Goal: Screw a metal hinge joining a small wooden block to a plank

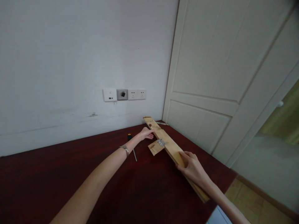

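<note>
A long wooden board (172, 145) lies diagonally across the dark red tabletop. A metal hinge (161, 142) on its near side joins it to a short wooden piece (155, 148), which sticks out to the left. My right hand (192, 167) grips the board's nearer half, thumb on the left edge and fingers over the top. My left hand (147, 133), a bracelet on its wrist, is at the board's far part with fingers stretched out and apart, the tips at the board's left edge. Whether they press on it is hard to see.
A screwdriver (135, 153) with a black and yellow handle lies left of the board, partly behind my left forearm. A thin pale strip (161, 123) lies beyond the board. Wall sockets (137, 94) and a white panelled door (201, 115) border the table (58, 174).
</note>
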`<state>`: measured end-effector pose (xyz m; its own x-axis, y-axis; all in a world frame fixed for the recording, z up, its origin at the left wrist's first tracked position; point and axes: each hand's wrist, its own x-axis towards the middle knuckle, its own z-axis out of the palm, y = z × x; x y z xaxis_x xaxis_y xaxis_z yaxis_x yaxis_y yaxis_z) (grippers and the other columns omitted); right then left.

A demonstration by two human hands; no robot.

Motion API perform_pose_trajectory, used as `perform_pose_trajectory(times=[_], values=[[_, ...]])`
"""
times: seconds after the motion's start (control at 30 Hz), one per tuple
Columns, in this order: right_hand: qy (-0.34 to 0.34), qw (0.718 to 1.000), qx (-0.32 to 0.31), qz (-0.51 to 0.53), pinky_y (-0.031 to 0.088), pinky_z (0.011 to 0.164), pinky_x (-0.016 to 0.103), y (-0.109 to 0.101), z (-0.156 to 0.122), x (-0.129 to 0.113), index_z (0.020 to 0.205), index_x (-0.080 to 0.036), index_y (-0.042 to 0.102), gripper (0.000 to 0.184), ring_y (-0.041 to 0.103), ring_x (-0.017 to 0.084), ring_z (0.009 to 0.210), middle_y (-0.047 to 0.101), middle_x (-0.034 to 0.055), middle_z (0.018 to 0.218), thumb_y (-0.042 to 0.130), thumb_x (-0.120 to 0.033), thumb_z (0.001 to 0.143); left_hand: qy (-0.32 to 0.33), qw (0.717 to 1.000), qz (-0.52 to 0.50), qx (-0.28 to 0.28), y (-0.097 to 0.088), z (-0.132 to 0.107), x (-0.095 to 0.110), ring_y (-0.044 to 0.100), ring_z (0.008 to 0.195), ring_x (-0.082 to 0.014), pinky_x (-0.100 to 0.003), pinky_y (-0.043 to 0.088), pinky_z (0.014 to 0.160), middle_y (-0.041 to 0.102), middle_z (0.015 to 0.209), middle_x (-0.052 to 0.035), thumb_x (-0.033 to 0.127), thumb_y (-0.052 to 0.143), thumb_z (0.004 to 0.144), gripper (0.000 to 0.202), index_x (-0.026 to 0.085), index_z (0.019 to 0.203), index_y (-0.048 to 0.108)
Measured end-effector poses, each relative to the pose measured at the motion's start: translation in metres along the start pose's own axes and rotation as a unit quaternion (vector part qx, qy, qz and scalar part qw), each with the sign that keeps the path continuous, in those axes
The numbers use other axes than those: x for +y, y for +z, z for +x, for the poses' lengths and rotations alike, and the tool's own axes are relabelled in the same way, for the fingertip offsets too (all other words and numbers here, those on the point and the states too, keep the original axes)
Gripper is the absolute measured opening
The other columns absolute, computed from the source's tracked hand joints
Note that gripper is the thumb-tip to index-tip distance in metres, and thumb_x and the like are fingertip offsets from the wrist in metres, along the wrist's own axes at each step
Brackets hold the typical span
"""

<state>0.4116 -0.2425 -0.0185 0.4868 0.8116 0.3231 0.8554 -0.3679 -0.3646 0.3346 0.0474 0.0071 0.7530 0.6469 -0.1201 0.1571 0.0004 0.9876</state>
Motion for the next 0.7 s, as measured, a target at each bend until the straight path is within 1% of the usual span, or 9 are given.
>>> perform_pose_trajectory(times=[0.07, 0.13, 0.2, 0.27, 0.37, 0.5, 0.6, 0.7], values=[[0.013, 1.0, 0.0, 0.012, 0.036, 0.098, 0.04, 0.007, 0.002, 0.013, 0.118, -0.012, 0.058, 0.053, 0.048, 0.028, 0.11, 0.053, 0.0141, 0.119, 0.058, -0.036, 0.072, 0.006, 0.997, 0.061, 0.039, -0.005, 0.003, -0.001, 0.057, 0.046, -0.0123, -0.026, 0.051, 0.053, 0.059, 0.051, -0.0054, 0.026, 0.069, 0.075, 0.023, 0.005, 0.068, 0.062], [0.023, 1.0, 0.001, 0.017, 0.037, 0.098, 0.04, 0.013, 0.005, 0.024, 0.117, -0.013, 0.059, 0.052, 0.049, 0.029, 0.109, 0.054, 0.0135, 0.119, 0.059, -0.037, 0.071, 0.02, 0.99, 0.117, 0.079, -0.015, 0.005, -0.002, 0.054, 0.044, -0.009, -0.021, 0.048, 0.051, 0.058, 0.051, -0.0025, 0.021, 0.064, 0.078, 0.017, 0.007, 0.069, 0.062], [0.027, 1.0, 0.003, 0.013, 0.038, 0.097, 0.04, 0.018, 0.009, 0.032, 0.116, -0.012, 0.06, 0.052, 0.05, 0.029, 0.109, 0.056, 0.0144, 0.117, 0.059, -0.038, 0.071, 0.031, 0.979, 0.169, 0.114, -0.028, 0.005, -0.001, 0.052, 0.045, -0.0073, -0.018, 0.045, 0.05, 0.058, 0.052, -0.0009, 0.017, 0.059, 0.08, 0.013, 0.008, 0.072, 0.063], [0.028, 1.0, 0.006, 0.007, 0.039, 0.097, 0.039, 0.023, 0.012, 0.039, 0.115, -0.011, 0.062, 0.052, 0.05, 0.03, 0.109, 0.056, 0.0155, 0.117, 0.058, -0.04, 0.072, 0.036, 0.965, 0.222, 0.137, -0.042, 0.005, -0.001, 0.051, 0.045, -0.0074, -0.017, 0.043, 0.05, 0.057, 0.052, 0.0, 0.015, 0.057, 0.08, 0.013, 0.009, 0.071, 0.064], [0.023, 1.0, 0.01, 0.002, 0.041, 0.094, 0.038, 0.029, 0.016, 0.048, 0.114, -0.011, 0.062, 0.052, 0.051, 0.03, 0.109, 0.057, 0.016, 0.117, 0.058, -0.041, 0.072, 0.031, 0.941, 0.3, 0.156, -0.065, 0.002, 0.001, 0.052, 0.047, -0.0098, -0.019, 0.041, 0.051, 0.054, 0.048, 0.0004, 0.014, 0.059, 0.075, 0.014, 0.011, 0.061, 0.064], [0.011, 1.0, 0.01, 0.001, 0.041, 0.094, 0.038, 0.034, 0.019, 0.059, 0.116, -0.014, 0.062, 0.053, 0.053, 0.029, 0.108, 0.057, 0.0146, 0.117, 0.059, -0.042, 0.071, 0.015, 0.907, 0.384, 0.171, -0.092, -0.006, 0.003, 0.057, 0.055, -0.014, -0.021, 0.04, 0.055, 0.051, 0.043, -0.0007, 0.013, 0.062, 0.068, 0.019, 0.013, 0.049, 0.059], [0.004, 1.0, 0.003, 0.003, 0.041, 0.094, 0.038, 0.035, 0.021, 0.062, 0.115, -0.014, 0.062, 0.053, 0.052, 0.03, 0.11, 0.057, 0.0144, 0.119, 0.059, -0.044, 0.071, -0.008, 0.889, 0.423, 0.178, -0.107, -0.016, 0.003, 0.058, 0.054, -0.0148, -0.02, 0.039, 0.055, 0.049, 0.041, 0.0004, 0.016, 0.067, 0.065, 0.019, 0.015, 0.049, 0.057], [0.003, 1.0, -0.001, 0.006, 0.04, 0.095, 0.039, 0.035, 0.023, 0.063, 0.116, -0.012, 0.062, 0.055, 0.051, 0.03, 0.111, 0.056, 0.0159, 0.12, 0.058, -0.045, 0.072, -0.034, 0.875, 0.448, 0.177, -0.114, -0.026, 0.0, 0.057, 0.049, -0.0161, -0.022, 0.041, 0.055, 0.045, 0.036, 0.0023, 0.024, 0.071, 0.062, 0.018, 0.016, 0.052, 0.058]])
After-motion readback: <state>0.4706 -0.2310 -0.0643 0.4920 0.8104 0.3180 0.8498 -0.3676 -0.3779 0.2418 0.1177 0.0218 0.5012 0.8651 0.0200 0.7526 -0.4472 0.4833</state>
